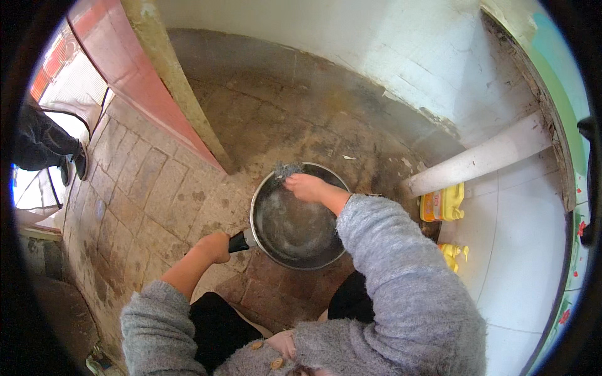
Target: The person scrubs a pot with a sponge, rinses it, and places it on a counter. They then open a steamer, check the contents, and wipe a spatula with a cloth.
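Observation:
A round dark frying pan (296, 230) with a bright metal rim is in front of my knees, above the brick floor. My left hand (214, 246) grips its black handle (239, 241), which points to the left. A grey scouring pad of metal wool (285, 170) is pinched in the fingers of my right hand (305, 188), at the pan's far left rim. Whitish smears cover the pan's inner bottom. My right forearm passes over the pan's right edge and hides part of it.
Yellow plastic jugs (442, 203) stand at right by a white pipe (475, 155) and white-tiled wall (498, 254). A post (183, 89) with a pink panel (136, 84) rises from the floor at upper left. Another person's legs and dark shoes (81, 162) show at far left.

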A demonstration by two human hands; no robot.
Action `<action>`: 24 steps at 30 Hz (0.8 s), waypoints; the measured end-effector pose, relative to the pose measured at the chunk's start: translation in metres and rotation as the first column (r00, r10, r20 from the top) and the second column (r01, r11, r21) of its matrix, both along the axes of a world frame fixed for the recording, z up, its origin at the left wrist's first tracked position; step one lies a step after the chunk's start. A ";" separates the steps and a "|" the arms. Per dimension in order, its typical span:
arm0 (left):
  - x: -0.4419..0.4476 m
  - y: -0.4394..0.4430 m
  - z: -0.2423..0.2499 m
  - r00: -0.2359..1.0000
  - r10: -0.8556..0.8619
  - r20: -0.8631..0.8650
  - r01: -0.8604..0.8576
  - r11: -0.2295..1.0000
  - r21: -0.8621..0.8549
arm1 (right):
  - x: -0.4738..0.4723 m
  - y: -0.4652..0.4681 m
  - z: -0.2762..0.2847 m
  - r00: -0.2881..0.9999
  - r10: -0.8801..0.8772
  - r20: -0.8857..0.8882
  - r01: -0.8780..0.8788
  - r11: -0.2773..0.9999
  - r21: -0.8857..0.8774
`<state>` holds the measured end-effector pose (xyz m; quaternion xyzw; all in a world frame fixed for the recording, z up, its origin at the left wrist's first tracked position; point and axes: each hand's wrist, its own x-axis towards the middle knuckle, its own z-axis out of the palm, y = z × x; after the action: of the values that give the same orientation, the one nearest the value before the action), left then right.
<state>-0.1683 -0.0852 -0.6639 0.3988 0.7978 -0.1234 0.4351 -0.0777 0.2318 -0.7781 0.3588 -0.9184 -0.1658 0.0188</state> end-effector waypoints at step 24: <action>-0.001 -0.004 -0.004 0.931 0.245 0.270 -0.223 0.969 -0.109 | 0.085 -0.150 0.033 0.134 -0.110 0.985 0.985 0.120 -0.121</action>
<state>-0.1691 -0.0893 -0.6675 0.2974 0.7644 -0.0431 0.5704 0.0073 0.0815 -0.7450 -0.1494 -0.7935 0.4935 -0.3234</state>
